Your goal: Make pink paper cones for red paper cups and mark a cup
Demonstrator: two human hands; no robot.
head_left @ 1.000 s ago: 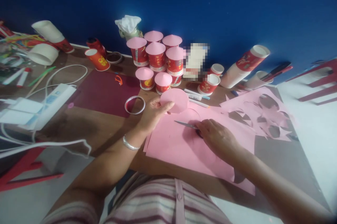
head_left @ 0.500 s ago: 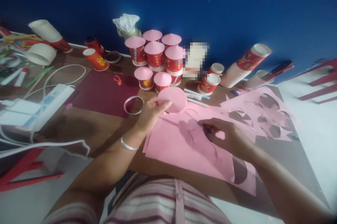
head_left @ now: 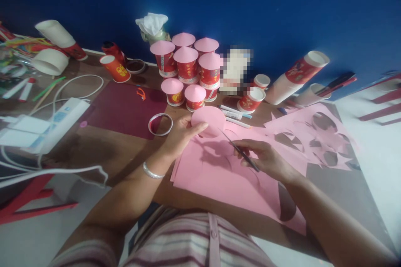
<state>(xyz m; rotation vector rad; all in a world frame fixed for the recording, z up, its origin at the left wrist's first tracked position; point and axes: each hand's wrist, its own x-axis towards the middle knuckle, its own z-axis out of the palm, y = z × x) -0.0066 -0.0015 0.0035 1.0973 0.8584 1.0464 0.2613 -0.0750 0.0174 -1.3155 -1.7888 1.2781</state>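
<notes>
Pink paper disc [head_left: 209, 120] sits pinched at its near edge in the left hand [head_left: 180, 135], thumb on top. The right hand [head_left: 269, 160] is closed around thin scissors [head_left: 239, 153], tips at the disc's rim (blades look nearly closed). This looks like a cutting step; a cut inward needs the disc held steady. Under both hands lies a pink sheet [head_left: 213, 177]; beyond the left hand stand pink-capped cups [head_left: 187, 66].

The left hand [head_left: 180, 133] pinches a pink paper circle [head_left: 209, 120] by its edge, lifted just above the pink paper sheet [head_left: 219, 175]. The right hand [head_left: 266, 159] grips what look like scissors [head_left: 239, 153], tips aimed at the circle. Behind stand pink-capped red paper cups [head_left: 187, 66]; a tape ring [head_left: 160, 124] lies just left of the hand.
</notes>
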